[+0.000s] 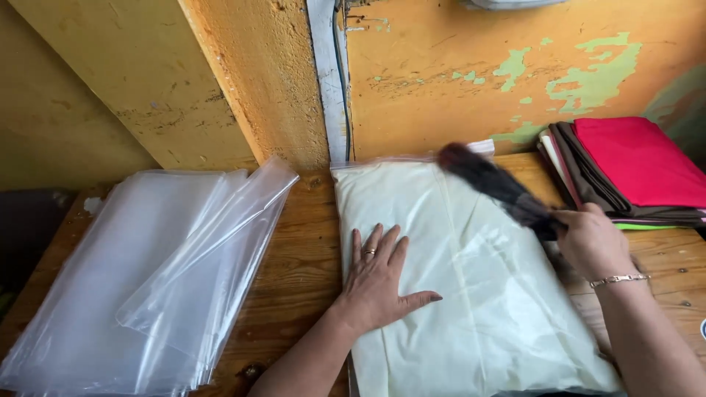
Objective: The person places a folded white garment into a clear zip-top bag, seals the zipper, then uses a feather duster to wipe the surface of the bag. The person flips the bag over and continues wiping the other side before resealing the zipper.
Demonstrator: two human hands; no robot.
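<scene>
While I am looking down from the head camera, my left hand point(376, 283) is lying flat with its fingers spread wide on a pale cream cloth packed in a clear plastic bag point(471, 279). That bag is lying on the brown wooden counter point(301, 257), with its top end touching the yellow wall point(441, 81). My right hand point(592, 239) is closing tight around the handle of a dark, soft brush point(496, 184). The brush is blurry and is sitting over the top right part of the bag. A stack of empty clear plastic bags point(147, 279) is lying on the left side of the counter, apart from my hands. A pile of folded cloths in red, brown and green point(629, 173) is sitting at the right end of the counter, just beside my right hand.
</scene>
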